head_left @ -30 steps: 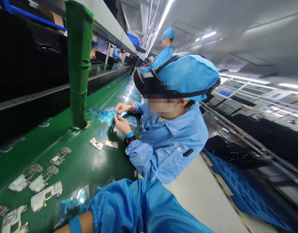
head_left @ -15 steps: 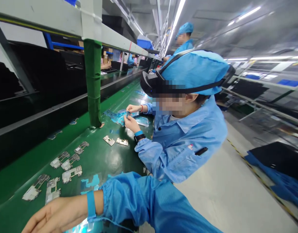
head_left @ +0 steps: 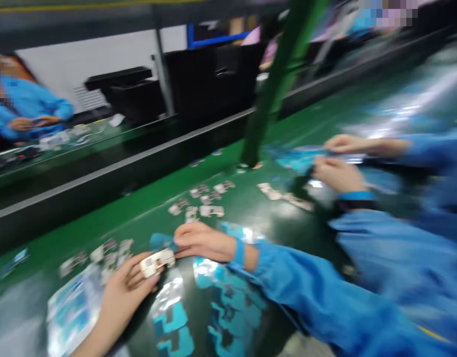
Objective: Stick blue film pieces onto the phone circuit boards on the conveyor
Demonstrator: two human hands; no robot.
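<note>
The picture is smeared by motion. My left hand point(head_left: 120, 292) comes in from the lower left and grips a small silvery metal board point(head_left: 157, 262) between thumb and fingers. My right hand point(head_left: 202, 241), with a blue wristband and blue sleeve, lies just beyond it, fingers pressed together. Its tips are at the board's far end, beside a small blue film piece point(head_left: 159, 241). What those fingers pinch is too blurred to make out. Both hands hover over the green belt point(head_left: 139, 223).
Shiny sheets of blue film stickers point(head_left: 228, 307) lie under my hands. Several loose metal boards point(head_left: 209, 210) sit on the belt beyond. A green post point(head_left: 273, 89) rises at the back. A co-worker's hands point(head_left: 336, 174) work to the right; another person point(head_left: 24, 109) sits across.
My view has swung from the co-worker on the right down to the belt. Both my hands have come into view together, the left one now holding a metal board.
</note>
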